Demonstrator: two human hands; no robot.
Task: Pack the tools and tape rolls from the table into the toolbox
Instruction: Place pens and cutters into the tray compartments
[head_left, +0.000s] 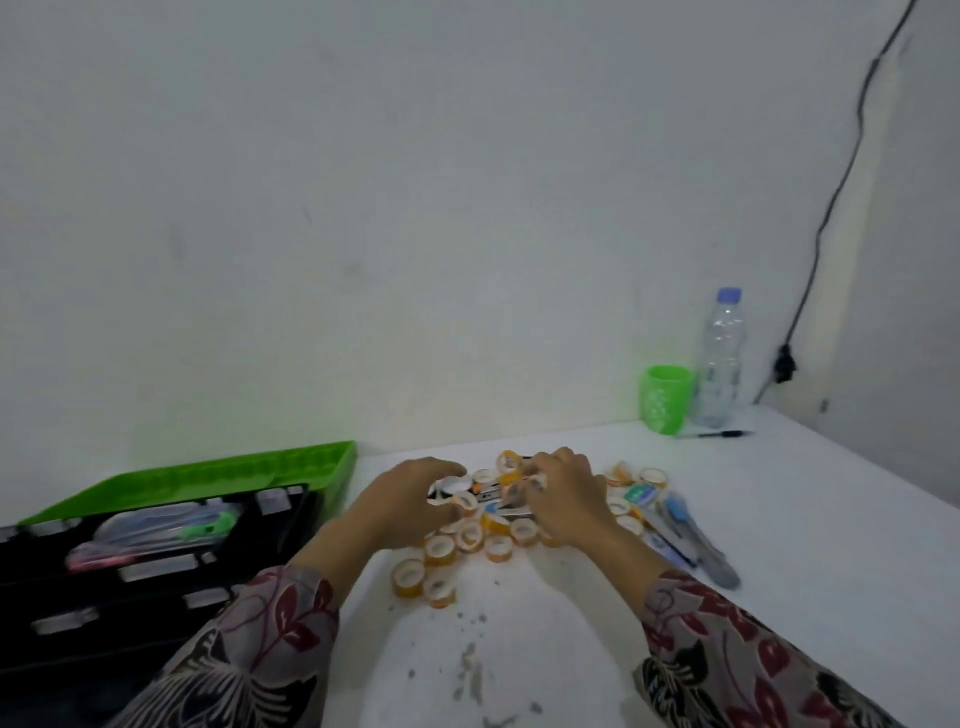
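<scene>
A heap of small orange-and-white tape rolls (470, 535) lies on the white table (779, 519), with dark tools partly buried in it. Blue and grey handled tools (691, 530) lie at the heap's right side. The black toolbox (156, 561) stands open on the left with its green lid (218, 473) raised; some tools lie in its tray. My left hand (410, 499) arches over the heap's left part, above a white and black item; blur hides its grip. My right hand (566, 493) is on the far part of the heap, fingers curled round a tape roll (537, 480).
A green cup (667, 399), a clear water bottle (721, 358) and a pen (722, 434) stand at the back right near the wall. A black cable (831, 208) runs down the wall. Grey specks mark the near table surface.
</scene>
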